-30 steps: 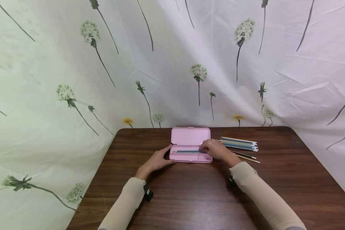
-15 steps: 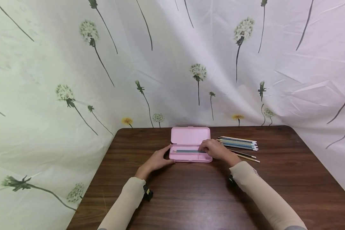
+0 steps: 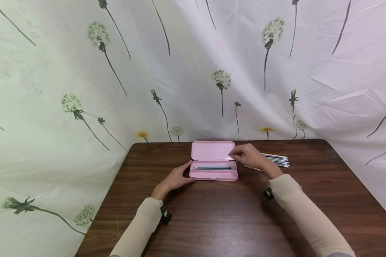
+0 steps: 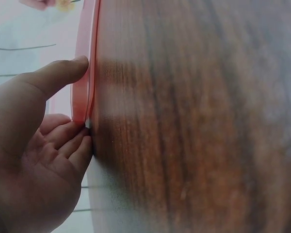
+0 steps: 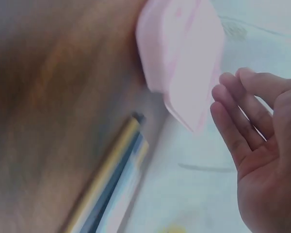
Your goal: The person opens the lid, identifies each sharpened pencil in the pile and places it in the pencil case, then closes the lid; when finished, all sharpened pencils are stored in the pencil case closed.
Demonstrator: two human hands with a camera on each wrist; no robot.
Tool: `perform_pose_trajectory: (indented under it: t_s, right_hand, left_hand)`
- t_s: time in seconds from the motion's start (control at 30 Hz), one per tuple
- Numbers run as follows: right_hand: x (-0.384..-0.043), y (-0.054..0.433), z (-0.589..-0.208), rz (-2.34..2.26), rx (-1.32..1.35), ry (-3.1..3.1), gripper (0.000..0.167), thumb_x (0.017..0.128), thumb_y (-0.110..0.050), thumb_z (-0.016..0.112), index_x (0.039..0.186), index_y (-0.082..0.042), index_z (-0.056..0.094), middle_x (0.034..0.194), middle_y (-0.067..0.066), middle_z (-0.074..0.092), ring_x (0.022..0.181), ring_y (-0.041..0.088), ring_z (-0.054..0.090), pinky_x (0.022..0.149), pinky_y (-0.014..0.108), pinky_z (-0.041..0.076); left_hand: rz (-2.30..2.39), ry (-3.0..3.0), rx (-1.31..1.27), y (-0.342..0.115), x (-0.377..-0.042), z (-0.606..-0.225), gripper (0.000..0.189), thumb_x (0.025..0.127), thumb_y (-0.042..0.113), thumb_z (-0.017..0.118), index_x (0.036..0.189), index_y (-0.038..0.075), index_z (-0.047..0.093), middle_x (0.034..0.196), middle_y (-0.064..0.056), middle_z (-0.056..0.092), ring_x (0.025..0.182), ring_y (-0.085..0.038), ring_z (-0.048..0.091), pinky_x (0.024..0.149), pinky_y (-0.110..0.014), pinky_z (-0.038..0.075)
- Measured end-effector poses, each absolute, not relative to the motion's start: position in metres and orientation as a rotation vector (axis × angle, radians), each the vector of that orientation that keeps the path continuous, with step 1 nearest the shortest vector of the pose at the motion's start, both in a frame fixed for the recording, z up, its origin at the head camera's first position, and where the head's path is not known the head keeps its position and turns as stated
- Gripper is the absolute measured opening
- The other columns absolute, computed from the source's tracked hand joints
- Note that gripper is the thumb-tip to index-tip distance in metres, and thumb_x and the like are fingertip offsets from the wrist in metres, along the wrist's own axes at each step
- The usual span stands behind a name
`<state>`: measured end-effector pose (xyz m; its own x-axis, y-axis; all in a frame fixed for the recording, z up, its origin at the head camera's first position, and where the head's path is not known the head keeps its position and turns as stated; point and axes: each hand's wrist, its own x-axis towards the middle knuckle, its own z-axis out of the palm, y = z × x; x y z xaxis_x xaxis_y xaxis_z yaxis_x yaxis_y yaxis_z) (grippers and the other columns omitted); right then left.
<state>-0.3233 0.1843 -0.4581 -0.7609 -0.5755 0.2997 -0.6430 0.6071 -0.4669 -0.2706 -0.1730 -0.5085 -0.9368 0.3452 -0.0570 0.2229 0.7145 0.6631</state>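
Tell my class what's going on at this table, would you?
A person's left hand holds the left end of an open pink pencil case. Pencils lie in its rear compartment. The right hand, seemingly empty, hovers by the right edge of the lid. More pencils lie on the table to the right.

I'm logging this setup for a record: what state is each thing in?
Pink pencil case: open
Lid: swung back
Pencils inside: lying lengthwise in the rear compartment
Loose pencils: lying right of the case, partly hidden
Left grip: thumb and fingers against the case's left end
Right grip: fingers loosely bent, nothing visibly held
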Motion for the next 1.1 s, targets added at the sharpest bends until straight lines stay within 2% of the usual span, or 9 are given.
perform_pose_trajectory:
  t_s: [0.3,0.6,0.77,1.1]
  right_hand:
    - [-0.325,0.234,-0.435,0.885,0.906,-2.734,0.013,0.101,-0.010,0.073,0.108,-0.013,0.084,0.106,0.004,0.083,0.094,0.018,0.075,0.082,0.041,0.061]
    - [-0.319,0.279,-0.432,0.816,0.766,-2.786,0.015,0.101,-0.008,0.073,0.110,-0.013,0.084,0.107,0.006,0.082,0.092,0.020,0.072,0.078,0.038,0.058]
    - [-0.314,0.301,-0.435,0.826,0.686,-2.815,0.016,0.102,-0.008,0.071,0.113,-0.011,0.083,0.108,0.010,0.082,0.092,0.026,0.074,0.076,0.038,0.056]
    - [-0.311,0.326,-0.457,0.911,0.553,-2.866,0.016,0.102,-0.005,0.071,0.111,-0.007,0.083,0.105,0.013,0.082,0.087,0.015,0.073,0.071,0.025,0.054]
  left_hand:
    - [1.013,2.737,0.443,-0.173,-0.271,-0.507,0.085,0.098,0.035,0.078,0.168,0.010,0.034,0.171,-0.013,0.040,0.158,-0.036,0.039,0.127,-0.056,0.035]
    - [1.019,2.745,0.444,-0.173,-0.271,-0.507,0.085,0.098,0.036,0.078,0.167,0.010,0.035,0.170,-0.014,0.042,0.157,-0.036,0.041,0.127,-0.056,0.036]
    - [1.028,2.742,0.438,-0.172,-0.270,-0.508,0.085,0.098,0.036,0.077,0.168,0.010,0.035,0.170,-0.013,0.041,0.158,-0.035,0.040,0.127,-0.056,0.035]
    - [1.022,2.739,0.443,-0.172,-0.271,-0.507,0.085,0.098,0.036,0.077,0.168,0.010,0.035,0.171,-0.013,0.040,0.159,-0.035,0.038,0.128,-0.056,0.033]
